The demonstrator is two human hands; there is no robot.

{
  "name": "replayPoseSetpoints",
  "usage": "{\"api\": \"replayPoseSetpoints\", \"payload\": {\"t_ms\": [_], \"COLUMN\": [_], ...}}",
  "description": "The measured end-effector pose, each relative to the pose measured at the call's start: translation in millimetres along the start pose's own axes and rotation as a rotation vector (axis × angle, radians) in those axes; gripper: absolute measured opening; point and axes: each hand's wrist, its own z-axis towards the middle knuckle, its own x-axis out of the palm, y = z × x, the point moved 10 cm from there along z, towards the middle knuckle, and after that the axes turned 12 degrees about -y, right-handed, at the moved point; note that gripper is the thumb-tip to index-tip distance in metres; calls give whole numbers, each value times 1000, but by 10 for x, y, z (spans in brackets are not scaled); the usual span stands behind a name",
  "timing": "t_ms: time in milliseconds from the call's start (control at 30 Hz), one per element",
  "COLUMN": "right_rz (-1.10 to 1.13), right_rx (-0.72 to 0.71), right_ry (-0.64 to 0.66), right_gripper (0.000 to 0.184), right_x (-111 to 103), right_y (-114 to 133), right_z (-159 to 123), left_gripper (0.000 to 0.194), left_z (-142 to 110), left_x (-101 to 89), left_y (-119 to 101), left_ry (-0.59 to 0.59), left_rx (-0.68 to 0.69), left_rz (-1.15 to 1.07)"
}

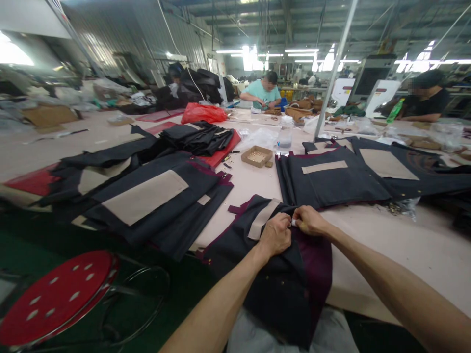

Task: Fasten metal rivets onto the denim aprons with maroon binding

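- Cloth [289, 269]: draped over the counter's [368, 260] near edge.
- Left hand [275, 234], right hand [308, 220]: both pinching it narrowly, close together.
- Step, apparently: working its upper edge; next move calls for steady pinching.

In front of the tan box [253, 162] is blue-black cloth [231, 242] with maroon lining [319, 260] and beige strip [263, 219], left of the box a white-spotted red stool [61, 300]

Bare forearms [227, 289] forward and inward; left hand [275, 235] and right hand [310, 220] close together, fingers [283, 219] bent
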Motion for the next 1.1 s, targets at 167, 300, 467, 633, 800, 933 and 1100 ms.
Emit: {"api": "replayPoseSetpoints", "payload": {"t_ms": [167, 300, 467, 633, 800, 933, 1100], "right_rz": [135, 188, 68, 79, 406, 482, 615], "right_rx": [243, 364, 400, 394, 316, 285, 295], "right_ry": [169, 347, 412, 454, 309, -70, -270], "right_gripper": [14, 10, 6, 6, 12, 29, 49], "right_x": [89, 190, 275, 351, 74, -350, -371], "right_y": [-209, -286, -342, -391, -287, -437, -662], "right_z": [198, 280, 379, 404, 191, -246, -782], "left_gripper": [28, 29, 31, 31, 33, 32, 18], "left_z": [-3, -9, -19, 14, 9, 20, 25], "left_x": [15, 24, 66, 59, -20, -101, -255], "left_y": [23, 46, 90, 74, 4, 6, -297], "left_ry": [8, 3, 2, -6, -48, -106, -139], "left_rx": [-1, -10, -20, 11, 65, 54, 27], "left_rz": [-2, -12, -41, -37, -33, -56, -17]}}
